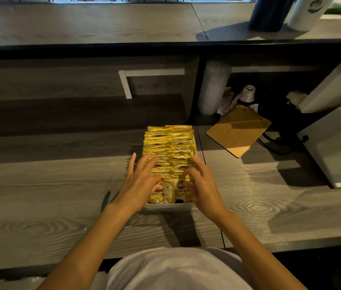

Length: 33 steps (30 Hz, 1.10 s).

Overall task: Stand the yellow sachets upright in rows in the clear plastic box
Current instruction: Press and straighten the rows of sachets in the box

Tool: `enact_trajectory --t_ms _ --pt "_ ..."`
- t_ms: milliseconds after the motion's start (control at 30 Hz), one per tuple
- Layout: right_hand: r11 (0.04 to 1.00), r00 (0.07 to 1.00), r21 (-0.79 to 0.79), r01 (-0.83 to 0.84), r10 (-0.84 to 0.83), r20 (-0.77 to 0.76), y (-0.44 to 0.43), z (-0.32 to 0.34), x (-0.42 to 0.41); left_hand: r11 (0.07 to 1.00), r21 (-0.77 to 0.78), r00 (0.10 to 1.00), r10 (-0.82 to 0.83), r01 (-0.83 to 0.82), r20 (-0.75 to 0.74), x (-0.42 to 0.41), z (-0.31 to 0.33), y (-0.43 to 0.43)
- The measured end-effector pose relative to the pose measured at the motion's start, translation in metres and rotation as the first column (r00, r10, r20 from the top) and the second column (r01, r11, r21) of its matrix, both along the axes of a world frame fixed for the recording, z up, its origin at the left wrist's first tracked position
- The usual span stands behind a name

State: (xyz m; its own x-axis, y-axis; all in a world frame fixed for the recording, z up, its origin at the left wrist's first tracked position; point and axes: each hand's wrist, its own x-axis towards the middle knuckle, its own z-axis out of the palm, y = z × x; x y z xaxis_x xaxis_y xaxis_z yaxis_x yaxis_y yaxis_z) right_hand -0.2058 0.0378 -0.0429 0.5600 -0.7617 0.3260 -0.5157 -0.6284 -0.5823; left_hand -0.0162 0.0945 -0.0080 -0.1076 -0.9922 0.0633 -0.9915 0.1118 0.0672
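A clear plastic box [168, 206] stands on the grey wooden counter, its near rim just in front of my wrists. Several yellow sachets [168, 143] stand upright inside it in two rows running away from me. My left hand [142, 181] lies over the near part of the left row, fingers spread and fingertips touching the sachet tops, thumb against the front sachet. My right hand [202, 185] rests on the near part of the right row, fingers loosely bent on the sachet tops. Both hands hide the box's near side walls.
A wooden clipboard [237, 130] lies at the back right of the box. A white machine [337, 130] stands at the far right with black cables beside it. A stack of plastic cups [213, 88] sits under the raised shelf [102, 24].
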Motion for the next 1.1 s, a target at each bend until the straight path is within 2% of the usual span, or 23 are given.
enact_trajectory --t_ms 100,267,433,567,800,933,1100 --pt "1.0 1.0 0.022 0.008 -0.008 0.011 0.001 0.002 0.0 0.995 -0.094 0.997 0.035 -0.041 -0.068 -0.001 -0.006 0.004" --pt "1.0 1.0 0.019 0.003 -0.003 -0.002 0.005 0.004 -0.004 0.984 -0.178 0.972 -0.036 -0.006 -0.232 -0.005 -0.013 0.012" --pt "1.0 1.0 0.015 -0.011 0.011 0.008 0.008 0.004 -0.009 0.971 -0.239 0.95 -0.102 0.03 -0.295 -0.009 -0.007 0.018" --pt "0.999 0.999 -0.039 -0.025 0.026 0.034 0.013 0.007 -0.012 0.935 -0.35 0.955 -0.152 0.055 -0.255 -0.008 -0.006 0.027" --pt "0.925 0.983 -0.335 -0.181 0.16 -0.09 0.021 0.008 -0.016 0.959 -0.203 0.955 -0.235 0.197 -0.184 -0.005 -0.024 0.038" --pt "0.903 0.95 -0.342 -0.26 0.176 -0.258 0.018 -0.002 -0.019 0.982 -0.081 0.963 -0.183 0.17 -0.2 -0.002 -0.018 0.038" --pt "0.917 0.92 -0.289 -0.276 0.164 -0.355 0.015 -0.003 -0.018 0.977 -0.029 0.96 -0.212 0.21 -0.18 0.006 -0.016 0.034"
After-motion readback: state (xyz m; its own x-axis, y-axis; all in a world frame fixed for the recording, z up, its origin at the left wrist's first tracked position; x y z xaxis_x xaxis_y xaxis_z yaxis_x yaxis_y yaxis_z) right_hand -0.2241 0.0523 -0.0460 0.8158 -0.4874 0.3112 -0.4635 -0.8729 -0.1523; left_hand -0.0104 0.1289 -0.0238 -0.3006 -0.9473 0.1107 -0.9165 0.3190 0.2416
